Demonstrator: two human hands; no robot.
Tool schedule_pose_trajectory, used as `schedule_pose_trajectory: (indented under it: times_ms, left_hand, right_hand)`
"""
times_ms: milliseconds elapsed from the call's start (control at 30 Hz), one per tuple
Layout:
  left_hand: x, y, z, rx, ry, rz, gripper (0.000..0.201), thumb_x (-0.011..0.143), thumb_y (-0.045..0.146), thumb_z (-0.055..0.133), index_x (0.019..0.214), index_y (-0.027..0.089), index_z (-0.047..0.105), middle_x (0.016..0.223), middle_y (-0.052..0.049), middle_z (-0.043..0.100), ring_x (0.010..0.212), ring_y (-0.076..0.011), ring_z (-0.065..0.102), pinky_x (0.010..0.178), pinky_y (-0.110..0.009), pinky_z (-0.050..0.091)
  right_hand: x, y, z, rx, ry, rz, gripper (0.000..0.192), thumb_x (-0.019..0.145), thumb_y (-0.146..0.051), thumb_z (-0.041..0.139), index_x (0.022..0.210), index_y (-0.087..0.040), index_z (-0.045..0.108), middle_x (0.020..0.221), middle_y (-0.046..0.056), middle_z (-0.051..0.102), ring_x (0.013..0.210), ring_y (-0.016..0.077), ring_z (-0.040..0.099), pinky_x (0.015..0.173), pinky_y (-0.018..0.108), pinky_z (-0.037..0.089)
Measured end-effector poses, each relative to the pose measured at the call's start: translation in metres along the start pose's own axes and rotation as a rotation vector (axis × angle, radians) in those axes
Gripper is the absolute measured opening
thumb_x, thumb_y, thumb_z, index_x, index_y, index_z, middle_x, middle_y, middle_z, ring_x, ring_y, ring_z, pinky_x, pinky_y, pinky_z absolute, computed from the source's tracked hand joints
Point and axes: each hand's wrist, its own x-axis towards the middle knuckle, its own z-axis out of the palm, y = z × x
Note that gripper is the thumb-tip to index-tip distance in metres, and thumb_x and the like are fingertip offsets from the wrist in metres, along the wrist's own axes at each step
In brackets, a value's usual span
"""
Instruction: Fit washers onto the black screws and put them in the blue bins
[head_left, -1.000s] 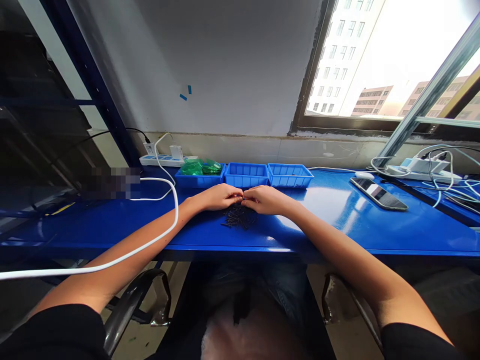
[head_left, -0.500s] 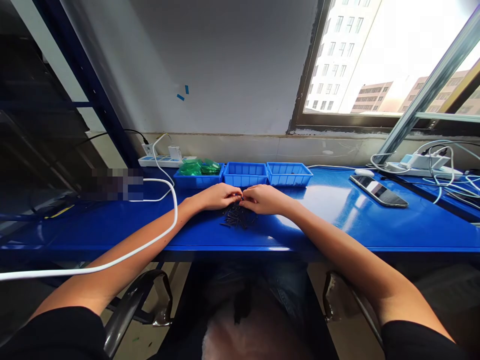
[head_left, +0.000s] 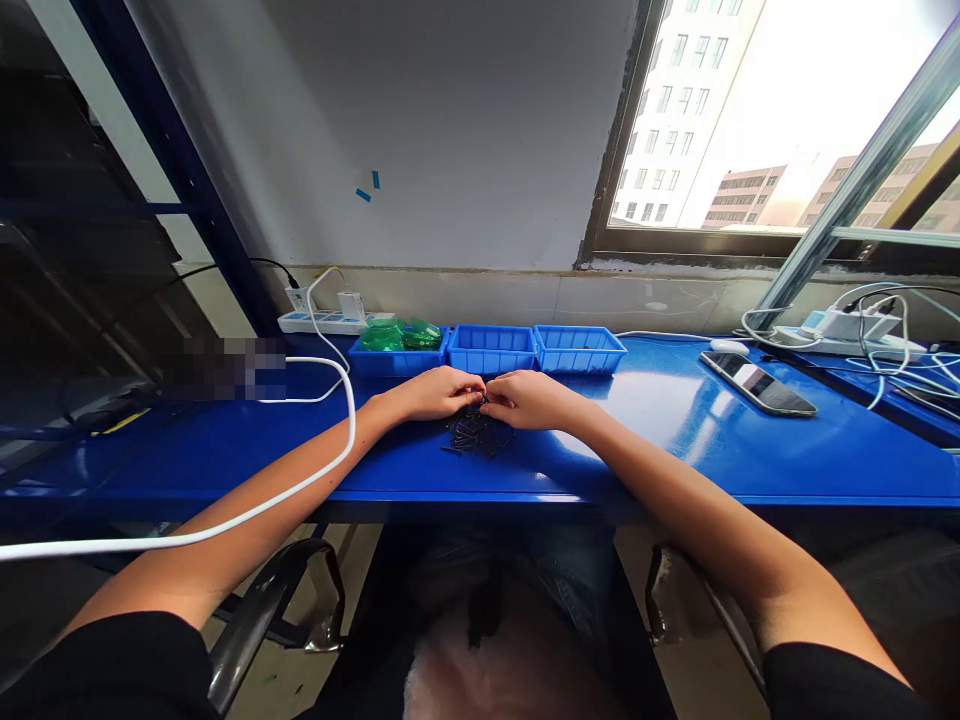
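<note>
A small pile of thin dark screw-like pieces point(head_left: 474, 436) lies on the blue table point(head_left: 645, 440). My left hand point(head_left: 444, 392) reaches over the pile's far left side, its fingers closed in a pinch. Across from it, my right hand point(head_left: 534, 399) is also pinched, its fingertips meeting those of the left. Whatever lies between the fingertips is too small and too covered to make out. Just beyond my hands stands the middle blue bin point(head_left: 492, 350).
Left of the middle bin, another blue bin point(head_left: 397, 362) holds green plastic packets point(head_left: 401, 336). A third blue bin point(head_left: 580, 350) stands at its right. A phone point(head_left: 757, 383) and tangled cables lie rightward. A white cable point(head_left: 247, 512) crosses above my left forearm.
</note>
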Motion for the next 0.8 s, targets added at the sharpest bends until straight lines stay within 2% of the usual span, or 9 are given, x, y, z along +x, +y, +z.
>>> schedule_pose_trajectory:
  times_ms: [300,800]
  left_hand:
    - [0.0007,-0.0013,0.0007,-0.018,0.0,-0.002,0.029,0.085,0.028,0.038,0.092,0.013,0.062,0.08,-0.004,0.065,0.069,-0.0139,0.055,0.062,-0.021,0.037]
    - [0.0013,-0.0048,0.0022,-0.012,0.009,0.039,0.03,0.085,0.029,0.037,0.091,0.013,0.062,0.079,-0.003,0.065,0.069,-0.0135,0.055,0.062,-0.02,0.037]
  right_hand:
    - [0.0003,0.0004,-0.0003,0.007,-0.015,0.012,0.023,0.088,-0.033,0.049,0.08,-0.016,0.061,0.076,0.003,0.062,0.066,0.011,0.05,0.055,0.023,0.025]
    - [-0.0001,-0.0004,-0.0006,-0.05,-0.014,0.022,0.023,0.089,-0.036,0.049,0.087,-0.016,0.06,0.078,0.004,0.064,0.072,0.0144,0.057,0.056,0.024,0.026]
